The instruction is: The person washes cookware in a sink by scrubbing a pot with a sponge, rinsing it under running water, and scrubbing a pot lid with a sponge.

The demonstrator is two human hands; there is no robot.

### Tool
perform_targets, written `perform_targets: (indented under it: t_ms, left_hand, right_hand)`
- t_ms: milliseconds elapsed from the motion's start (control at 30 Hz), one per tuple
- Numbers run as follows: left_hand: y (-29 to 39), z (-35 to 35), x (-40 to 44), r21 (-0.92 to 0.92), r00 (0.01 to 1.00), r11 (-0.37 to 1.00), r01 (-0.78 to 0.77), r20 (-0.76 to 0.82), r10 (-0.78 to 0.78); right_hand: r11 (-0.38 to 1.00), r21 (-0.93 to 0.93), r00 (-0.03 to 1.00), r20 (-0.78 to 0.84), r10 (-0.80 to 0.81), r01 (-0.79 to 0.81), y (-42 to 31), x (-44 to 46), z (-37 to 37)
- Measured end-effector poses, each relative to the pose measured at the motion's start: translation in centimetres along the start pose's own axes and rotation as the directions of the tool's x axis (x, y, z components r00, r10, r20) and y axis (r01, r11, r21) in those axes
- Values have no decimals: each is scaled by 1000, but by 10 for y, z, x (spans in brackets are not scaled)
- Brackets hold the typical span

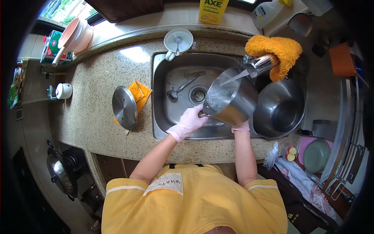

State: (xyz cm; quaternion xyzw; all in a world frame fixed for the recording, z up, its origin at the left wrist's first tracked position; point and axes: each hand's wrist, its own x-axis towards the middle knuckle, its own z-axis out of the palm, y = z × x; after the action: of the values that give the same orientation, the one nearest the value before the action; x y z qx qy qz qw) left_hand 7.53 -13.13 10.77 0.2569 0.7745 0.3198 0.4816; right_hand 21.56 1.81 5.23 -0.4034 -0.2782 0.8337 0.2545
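A steel pot point(233, 99) is tilted over the sink point(163, 117), its mouth facing up and left, with water running into it from the faucet point(260, 65). My left hand point(191, 121), in a pale pink glove, is closed on the pot's handle. At the pot's lower right side, my gloved right hand point(241, 126) holds it from below; the pot hides most of those fingers. A ladle point(183, 87) lies on the sink floor beside the drain point(198, 94).
A steel basin point(282, 113) stands right of the sink. An orange fuzzy cloth point(274, 48) hangs over the faucet. Left on the counter, a pot lid point(124, 108) rests against orange cloths point(142, 95). Behind the sink is a white cup point(178, 37) with a spoon.
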Motion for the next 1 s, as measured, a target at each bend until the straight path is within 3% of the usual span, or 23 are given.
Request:
perform_targets:
  t_ms: [33,100,133,233,267,367,467,567,600,633,700,767,800,900,1000]
  left_hand:
    - [-7,4,3,-20,998,1000,10,-56,-12]
    - [-23,15,12,-55,986,998,18,-162,-26]
    - [-24,15,14,-48,983,999,22,-179,-31]
    - [-19,13,15,-38,975,999,18,-221,-26]
    - [-20,14,18,-40,973,999,-4,-233,-6]
    - [-14,12,25,-14,967,1000,-23,-255,19]
    - [-2,9,31,-8,970,997,-77,-230,73]
    - [7,8,46,-5,965,981,-196,-179,192]
    - [10,7,52,-3,958,970,-243,-161,239]
    - [10,8,59,-98,959,959,-266,-122,254]
    - [15,9,70,-285,953,910,-301,-49,300]
    - [18,9,70,-360,963,896,-261,-31,268]
    - [15,9,69,-376,966,893,-247,-27,256]
    - [-3,11,62,-340,975,914,-223,-74,210]
    - [-22,12,51,-189,965,961,-203,-203,164]
  right_hand:
    - [999,-38,998,55,-14,16,3,11,-10]
    - [997,57,998,36,58,-60,-14,14,24]
    - [993,111,999,29,45,-48,-14,16,31]
    - [963,174,971,157,179,-205,-17,32,33]
    - [951,209,971,111,210,-229,-19,32,39]
    - [999,-35,984,177,-24,30,-19,32,30]
    - [989,136,995,71,-76,66,-29,19,27]
    - [985,158,998,-18,-61,63,-47,14,27]
    - [986,106,989,52,-138,132,-51,16,21]
    - [977,58,969,128,-209,203,-56,21,12]
    - [948,-3,946,73,-316,317,-70,23,11]
    - [920,-49,899,-197,-391,390,-86,23,14]
    - [895,-57,867,-227,-444,443,-95,28,4]
    - [811,-291,781,-243,-575,507,-130,31,0]
    - [759,-372,761,-179,-624,535,-152,44,-8]
